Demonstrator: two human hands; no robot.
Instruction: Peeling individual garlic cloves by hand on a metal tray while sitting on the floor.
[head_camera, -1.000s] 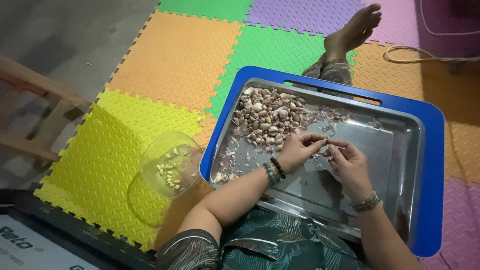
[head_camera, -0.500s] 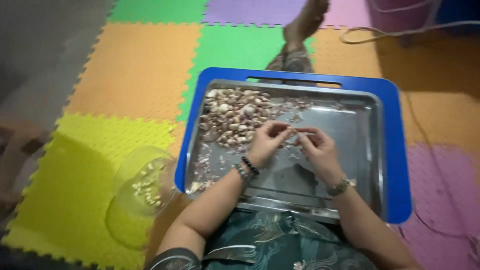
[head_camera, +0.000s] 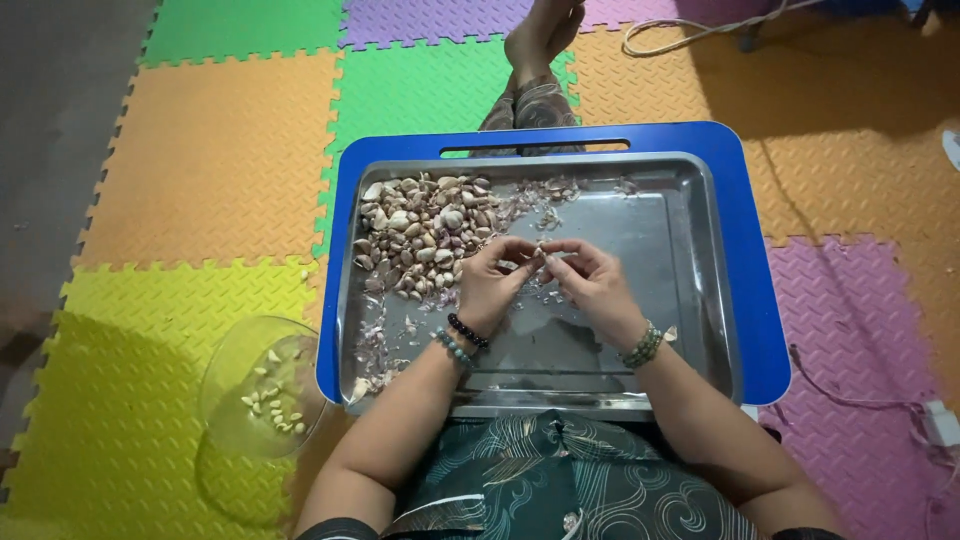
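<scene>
While pinching one garlic clove (head_camera: 541, 253) together, both hands (head_camera: 545, 275) mid-tray, bare steel tray (head_camera: 650, 250) rightward to its rim.

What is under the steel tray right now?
The rectangular steel tray rests on a blue plastic lap table, whose rim shows on all sides except the near one. The person's legs run below toward the green foam mat; whatever else lies underneath is covered.
</scene>
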